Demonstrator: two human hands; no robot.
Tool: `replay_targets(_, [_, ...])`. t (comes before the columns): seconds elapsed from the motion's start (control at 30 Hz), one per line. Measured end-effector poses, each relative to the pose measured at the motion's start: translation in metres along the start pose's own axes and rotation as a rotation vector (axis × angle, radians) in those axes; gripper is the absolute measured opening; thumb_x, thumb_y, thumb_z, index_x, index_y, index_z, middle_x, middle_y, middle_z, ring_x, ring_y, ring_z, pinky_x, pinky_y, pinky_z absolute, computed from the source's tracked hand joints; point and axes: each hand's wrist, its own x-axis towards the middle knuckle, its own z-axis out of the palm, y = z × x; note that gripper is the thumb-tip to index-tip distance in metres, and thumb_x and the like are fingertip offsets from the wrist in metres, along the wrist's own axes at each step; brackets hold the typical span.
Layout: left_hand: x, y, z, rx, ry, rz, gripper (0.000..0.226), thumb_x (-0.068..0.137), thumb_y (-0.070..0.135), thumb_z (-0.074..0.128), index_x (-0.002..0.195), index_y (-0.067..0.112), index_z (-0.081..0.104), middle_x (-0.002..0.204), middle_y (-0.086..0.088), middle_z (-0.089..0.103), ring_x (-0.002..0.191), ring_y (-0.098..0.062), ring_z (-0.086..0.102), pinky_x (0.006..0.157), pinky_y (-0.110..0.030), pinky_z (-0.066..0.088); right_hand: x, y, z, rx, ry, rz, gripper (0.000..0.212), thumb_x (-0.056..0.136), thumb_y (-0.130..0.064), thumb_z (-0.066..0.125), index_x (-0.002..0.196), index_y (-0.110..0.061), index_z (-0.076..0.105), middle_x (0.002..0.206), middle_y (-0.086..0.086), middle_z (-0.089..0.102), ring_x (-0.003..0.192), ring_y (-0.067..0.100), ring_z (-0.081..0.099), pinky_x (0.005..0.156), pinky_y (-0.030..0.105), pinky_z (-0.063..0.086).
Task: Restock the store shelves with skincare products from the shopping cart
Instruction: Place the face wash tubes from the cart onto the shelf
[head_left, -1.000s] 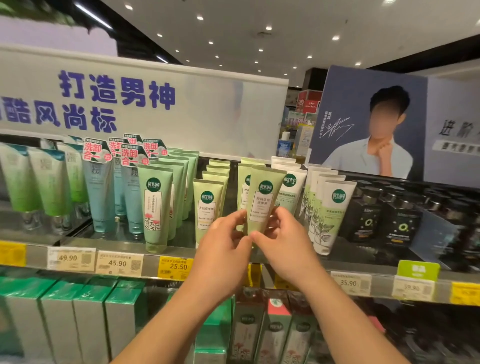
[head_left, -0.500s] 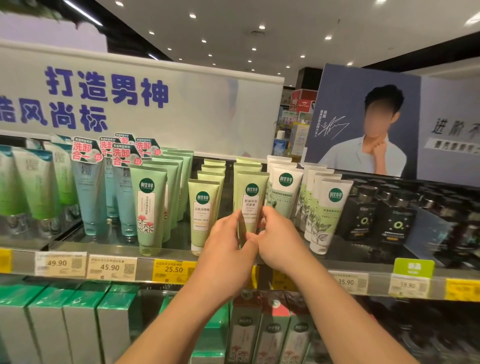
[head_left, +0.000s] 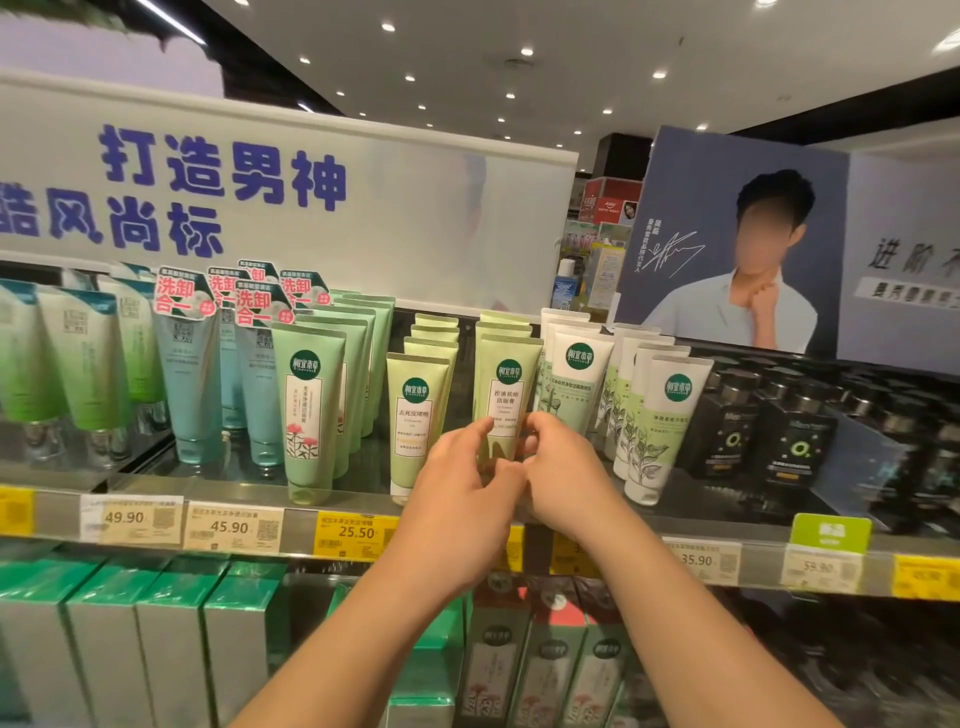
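An olive-green skincare tube (head_left: 508, 387) stands upright, cap down, at the front of its row on the upper shelf (head_left: 249, 475). My left hand (head_left: 462, 499) holds its lower left side and my right hand (head_left: 563, 475) pinches its lower right side. Both hands hide the tube's cap end. More tubes of the same kind stand behind it. A shorter green tube (head_left: 415, 421) stands just to its left and a white tube (head_left: 576, 379) just to its right. The shopping cart is out of view.
Mint-green tubes (head_left: 311, 410) and blue tubes (head_left: 189, 384) fill the shelf's left part; white leaf-print tubes (head_left: 660, 426) and black boxes (head_left: 737, 431) fill the right. Price tags (head_left: 353, 532) line the shelf edge. Green boxes (head_left: 119, 654) stand on the shelf below. A poster (head_left: 737, 244) rises behind.
The olive tube was tilted and held higher a second ago; both hands have lowered it and set it straight into the front of its row.
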Motion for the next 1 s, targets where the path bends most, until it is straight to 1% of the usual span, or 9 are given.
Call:
replay_targets(0.1, [-0.004, 0.002, -0.003, -0.088, 0.022, 0.014, 0.054, 0.101, 0.036, 0.058, 0.153, 0.035, 0.042, 0.144, 0.016, 0.044, 0.117, 0.003, 0.055, 0.083, -0.011, 0.044, -0.009, 0.001, -0.002, 0.092, 0.005, 0.001, 0.053, 0.085, -0.020, 0.076, 0.134, -0.029, 0.055, 0.109, -0.011, 0.070, 0.096, 0.011, 0.070, 0.081, 0.037, 0.062])
replay_targets(0.17, [-0.006, 0.002, -0.004, -0.141, 0.038, 0.025, 0.050, 0.101, 0.035, 0.058, 0.149, 0.037, 0.046, 0.142, 0.017, 0.047, 0.118, 0.004, 0.055, 0.082, -0.011, 0.043, -0.015, 0.003, -0.002, 0.164, 0.052, 0.019, 0.060, 0.084, -0.026, 0.078, 0.138, -0.030, 0.052, 0.114, -0.008, 0.068, 0.100, 0.014, 0.070, 0.085, 0.043, 0.062])
replay_targets(0.27, [-0.009, 0.000, -0.005, -0.171, 0.045, 0.038, 0.046, 0.099, 0.037, 0.060, 0.144, 0.040, 0.050, 0.140, 0.019, 0.049, 0.119, 0.003, 0.055, 0.091, -0.022, 0.048, -0.026, 0.007, -0.004, 0.151, 0.154, 0.010, 0.060, 0.087, -0.031, 0.078, 0.140, -0.029, 0.052, 0.117, -0.011, 0.063, 0.101, 0.007, 0.065, 0.089, 0.038, 0.060])
replay_targets(0.4, [-0.013, -0.001, -0.003, -0.218, 0.030, 0.056, 0.039, 0.097, 0.038, 0.061, 0.135, 0.044, 0.054, 0.136, 0.021, 0.052, 0.119, 0.004, 0.055, 0.089, -0.019, 0.046, -0.043, 0.010, -0.010, 0.148, 0.285, -0.046, 0.050, 0.088, -0.039, 0.077, 0.133, -0.034, 0.058, 0.120, -0.017, 0.061, 0.105, -0.004, 0.059, 0.092, 0.025, 0.054])
replay_targets(0.53, [-0.016, -0.003, 0.002, -0.279, 0.024, 0.094, 0.031, 0.096, 0.037, 0.065, 0.126, 0.044, 0.060, 0.130, 0.022, 0.058, 0.114, 0.006, 0.059, 0.102, -0.032, 0.051, -0.057, 0.016, -0.012, 0.259, 0.376, -0.079, 0.033, 0.093, -0.031, 0.074, 0.124, -0.033, 0.064, 0.119, -0.015, 0.064, 0.099, -0.011, 0.062, 0.079, 0.008, 0.052])
replay_targets(0.7, [-0.022, -0.004, 0.014, -0.359, -0.067, 0.116, 0.034, 0.089, 0.042, 0.065, 0.123, 0.043, 0.063, 0.127, 0.021, 0.061, 0.110, 0.007, 0.061, 0.099, -0.042, 0.055, -0.080, 0.021, -0.012, 0.426, 0.492, -0.101, 0.021, 0.096, -0.016, 0.070, 0.115, -0.024, 0.067, 0.118, -0.006, 0.068, 0.099, -0.011, 0.065, 0.079, 0.006, 0.050])
replay_targets(0.83, [-0.029, -0.007, 0.027, -0.477, -0.196, 0.118, 0.035, 0.090, 0.040, 0.066, 0.125, 0.039, 0.063, 0.128, 0.016, 0.064, 0.110, 0.001, 0.065, 0.099, -0.039, 0.056, -0.101, 0.033, -0.010, 0.530, 0.608, -0.087, 0.017, 0.096, -0.020, 0.068, 0.112, -0.024, 0.068, 0.112, -0.005, 0.071, 0.107, 0.011, 0.069, 0.088, 0.027, 0.059])
replay_targets(0.9, [-0.034, -0.010, 0.039, -0.527, -0.272, 0.094, 0.034, 0.091, 0.035, 0.069, 0.124, 0.037, 0.064, 0.128, 0.014, 0.065, 0.109, 0.000, 0.066, 0.097, -0.036, 0.057, -0.116, 0.040, -0.009, 0.513, 0.666, -0.076, 0.016, 0.095, -0.022, 0.066, 0.111, -0.023, 0.067, 0.110, -0.005, 0.071, 0.101, 0.009, 0.070, 0.081, 0.024, 0.059])
replay_targets(1.0, [-0.048, -0.013, 0.062, -0.603, -0.386, 0.039, 0.032, 0.087, 0.034, 0.072, 0.118, 0.038, 0.066, 0.125, 0.010, 0.068, 0.104, -0.004, 0.069, 0.091, -0.034, 0.059, -0.144, 0.050, -0.010, 0.487, 0.726, -0.026, 0.014, 0.100, -0.006, 0.063, 0.112, -0.015, 0.065, 0.110, 0.006, 0.069, 0.084, 0.002, 0.071, 0.067, 0.018, 0.056])
